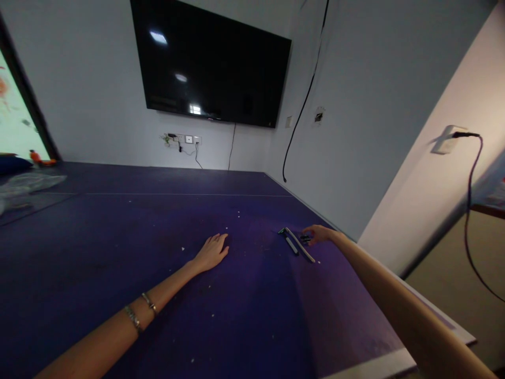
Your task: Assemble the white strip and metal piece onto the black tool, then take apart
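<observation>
My left hand lies palm down on the dark purple-blue table, fingers apart and holding nothing. Toward the right edge, the curled fingers of my right hand are around a small black object, too small to name. Just left of that hand lies a long, thin, pale strip, slightly bent. Beside the strip is a slim grey-and-black piece like a razor or pen, with a greenish bit at its far end.
Small white scraps dot the tabletop. Clear plastic wrap lies at the far left, near an orange item. A black cable hangs by the right wall. Behind the table is a wall-mounted television.
</observation>
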The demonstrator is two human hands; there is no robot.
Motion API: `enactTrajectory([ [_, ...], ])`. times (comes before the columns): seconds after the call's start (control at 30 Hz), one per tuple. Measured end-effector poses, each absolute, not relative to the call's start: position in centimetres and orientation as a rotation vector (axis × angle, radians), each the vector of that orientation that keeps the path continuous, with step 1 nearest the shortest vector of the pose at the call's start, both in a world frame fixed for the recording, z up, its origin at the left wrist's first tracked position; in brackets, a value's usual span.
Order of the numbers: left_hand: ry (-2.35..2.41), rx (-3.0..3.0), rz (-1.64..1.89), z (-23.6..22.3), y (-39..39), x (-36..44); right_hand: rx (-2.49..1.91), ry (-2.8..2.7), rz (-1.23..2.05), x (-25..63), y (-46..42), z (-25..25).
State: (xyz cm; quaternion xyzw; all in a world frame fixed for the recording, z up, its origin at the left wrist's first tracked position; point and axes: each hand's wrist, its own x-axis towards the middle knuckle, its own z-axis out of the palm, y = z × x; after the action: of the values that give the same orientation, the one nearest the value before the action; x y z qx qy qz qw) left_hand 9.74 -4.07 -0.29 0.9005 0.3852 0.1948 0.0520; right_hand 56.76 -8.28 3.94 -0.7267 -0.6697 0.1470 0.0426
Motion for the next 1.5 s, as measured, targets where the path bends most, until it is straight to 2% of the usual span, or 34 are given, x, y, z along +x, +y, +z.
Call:
enactTrajectory([
  [0.4, 1.181, 2.768, 0.569, 0.1, -4.4, 9.8, -2.308, -1.899, 0.555, 56.0, -8.9, 4.4],
  [0.6, 1.187, 2.733, 0.578, 0.1, -4.4, 9.9, -2.260, -1.858, 0.315, 53.9, -8.4, 5.9],
  [0.93, 1.289, 2.734, 0.575, 0.3, -3.2, 6.4, -1.892, -2.209, 0.243, 45.2, -5.7, 6.9],
  [1.07, 1.410, 2.707, 0.564, 0.4, -2.9, 3.5, -1.751, -2.285, 0.250, 41.9, -5.0, 5.8],
  [1.2, 1.518, 2.661, 0.572, 0.5, -2.5, 0.4, -1.648, -2.255, 0.091, 38.9, -4.8, 3.3],
  [1.5, 1.732, 2.502, 0.565, -0.6, -2.4, -3.2, -1.733, -2.078, 0.029, 33.3, -6.4, -1.6],
])
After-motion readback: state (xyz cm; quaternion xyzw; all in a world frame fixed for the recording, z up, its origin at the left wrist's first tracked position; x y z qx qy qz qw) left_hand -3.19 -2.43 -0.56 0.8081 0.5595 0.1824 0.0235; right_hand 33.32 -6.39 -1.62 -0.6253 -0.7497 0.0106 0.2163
